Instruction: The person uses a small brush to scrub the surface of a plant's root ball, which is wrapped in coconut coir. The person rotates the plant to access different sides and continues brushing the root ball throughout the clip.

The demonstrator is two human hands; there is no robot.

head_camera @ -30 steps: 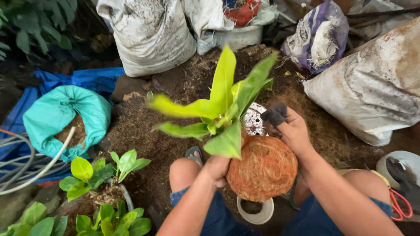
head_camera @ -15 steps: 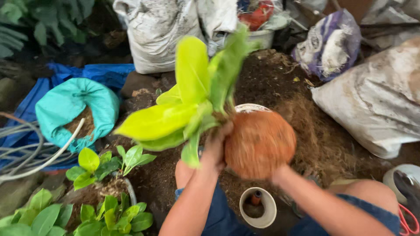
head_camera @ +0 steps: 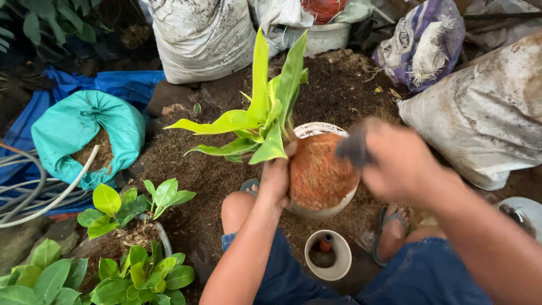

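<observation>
My left hand (head_camera: pixel 278 176) grips the base of a bright green leafy plant (head_camera: pixel 261 116), whose orange-brown root ball (head_camera: pixel 319 169) sits in a white pot (head_camera: pixel 314 130) on the soil. My right hand (head_camera: pixel 398 164), blurred, is just right of the root ball and holds a small dark object (head_camera: pixel 353 148) against its upper right side. What the object is I cannot tell.
A small empty white pot (head_camera: pixel 328 255) stands between my knees. Dark soil (head_camera: pixel 339 90) covers the ground ahead. A teal sack of soil (head_camera: pixel 84 135) lies left, white sacks (head_camera: pixel 200 36) behind and right (head_camera: pixel 485 121). Potted seedlings (head_camera: pixel 132 209) stand at lower left, beside grey hoses (head_camera: pixel 28 192).
The plant and root ball came down from being lifted and now rest in the white pot. My right hand let go of the root ball and moved to its right with the dark object.
</observation>
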